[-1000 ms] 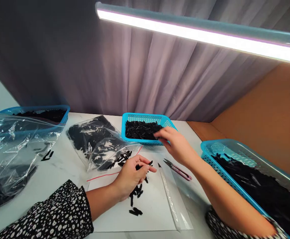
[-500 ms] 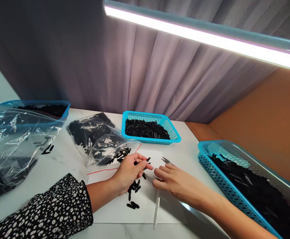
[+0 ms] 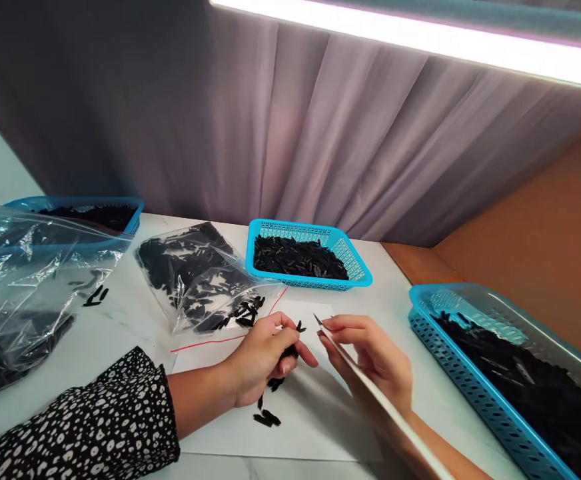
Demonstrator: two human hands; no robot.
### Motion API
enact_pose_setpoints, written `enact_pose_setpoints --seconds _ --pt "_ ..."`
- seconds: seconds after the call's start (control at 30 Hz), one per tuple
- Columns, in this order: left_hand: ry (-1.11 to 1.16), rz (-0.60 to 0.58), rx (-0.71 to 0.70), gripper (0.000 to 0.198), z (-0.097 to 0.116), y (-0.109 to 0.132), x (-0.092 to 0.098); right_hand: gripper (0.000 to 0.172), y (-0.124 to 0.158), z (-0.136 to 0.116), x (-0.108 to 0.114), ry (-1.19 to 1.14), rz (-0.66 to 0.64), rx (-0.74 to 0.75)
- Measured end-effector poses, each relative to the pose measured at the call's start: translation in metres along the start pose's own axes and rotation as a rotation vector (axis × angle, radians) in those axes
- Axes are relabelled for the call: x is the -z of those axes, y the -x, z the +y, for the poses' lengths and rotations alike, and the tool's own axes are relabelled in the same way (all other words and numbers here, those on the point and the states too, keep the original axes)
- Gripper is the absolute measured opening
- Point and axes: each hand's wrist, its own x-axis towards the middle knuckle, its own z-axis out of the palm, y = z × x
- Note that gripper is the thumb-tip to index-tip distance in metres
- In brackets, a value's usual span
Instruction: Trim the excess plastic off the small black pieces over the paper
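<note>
My left hand point(image 3: 265, 347) is closed around a few small black strips point(image 3: 290, 350), with a pair of strip ends poking out past its fingertips. More black strips point(image 3: 268, 418) lie loose on the white sheet point(image 3: 230, 437) beneath it. To the right, my right hand point(image 3: 370, 353) pinches a long, slim white tool point(image 3: 370, 383) with a dark pointed tip. That tip points toward the left hand but stays apart from it. The tool slants down to the frame's lower edge; its exact kind is unclear. Both palms are hidden.
A clear zip bag point(image 3: 190, 280) of black strips lies open behind the left hand. Blue baskets of black strips stand at centre back point(image 3: 358, 280), right point(image 3: 463, 393) and far left point(image 3: 133, 227). Another clear bag point(image 3: 35, 280) covers the left. A bright tube lamp point(image 3: 420, 37) hangs above.
My right hand has turned over and raised the white tool, its tip now toward the left hand. The white stick and metal points seen on the sheet before no longer show there.
</note>
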Motion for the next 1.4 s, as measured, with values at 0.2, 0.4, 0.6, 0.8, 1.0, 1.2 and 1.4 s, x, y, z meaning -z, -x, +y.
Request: enact_pose_setpoints --seconds 0.2,0.4,0.6,0.8,1.0,1.2,1.4 --pt "0.013 0.006 0.006 0.015 0.004 0.001 -0.001 0.006 0.01 0.005 -0.004 0.061 -0.101 -0.125" --pt "-0.029 -0.009 -0.035 0.015 0.004 0.002 -0.001 0.01 0.011 -0.002 -0.006 0.067 -0.106 -0.116" --pt "-0.038 -0.023 -0.034 0.015 0.002 0.001 0.001 0.008 0.012 -0.002 -0.005 0.088 -0.114 -0.168" --pt "-0.035 -0.03 -0.04 0.015 0.001 0.0 0.001 0.006 0.01 -0.004 -0.004 0.128 -0.132 -0.149" --pt "-0.042 -0.043 -0.062 0.017 0.003 0.003 0.0 0.009 0.011 -0.005 -0.005 0.189 -0.164 -0.093" --pt "-0.036 -0.063 -0.08 0.022 0.004 0.004 -0.001 0.01 0.006 0.002 0.0 0.259 -0.212 0.137" --pt "0.007 -0.091 -0.043 0.021 0.004 0.001 0.0 0.026 -0.005 0.002 0.005 0.455 -0.284 0.516"
